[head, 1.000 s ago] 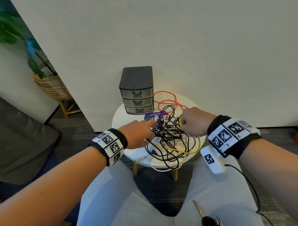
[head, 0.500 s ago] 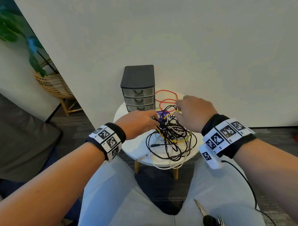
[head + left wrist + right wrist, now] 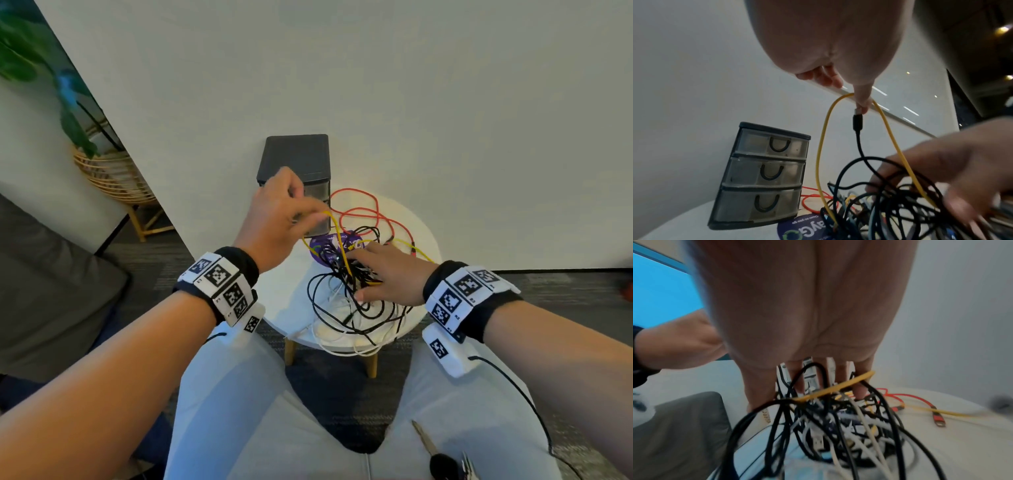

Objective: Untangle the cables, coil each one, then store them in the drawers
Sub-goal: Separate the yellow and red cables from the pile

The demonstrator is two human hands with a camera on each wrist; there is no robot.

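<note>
A tangle of black, white and yellow cables (image 3: 356, 301) lies on the small round white table (image 3: 423, 236). My left hand (image 3: 306, 214) is raised in front of the dark three-drawer unit (image 3: 297, 154). It pinches the plug of a black cable (image 3: 857, 121), and a yellow cable (image 3: 821, 146) hangs looped over its fingers. My right hand (image 3: 380, 274) presses flat on the tangle with straight, spread fingers (image 3: 840, 374) among the cables. All three drawers (image 3: 764, 173) are closed. A red cable (image 3: 359, 212) lies loose behind the tangle.
A purple round sticker (image 3: 320, 248) lies under the cables by the drawer unit. The table stands against a white wall. A plant in a wicker basket (image 3: 109, 174) and a grey sofa (image 3: 51, 284) are to the left. Keys (image 3: 442, 464) rest on my lap.
My left hand has risen toward the drawer unit, drawing the black plug and a yellow loop up out of the tangle. My right hand has dropped flat onto the pile.
</note>
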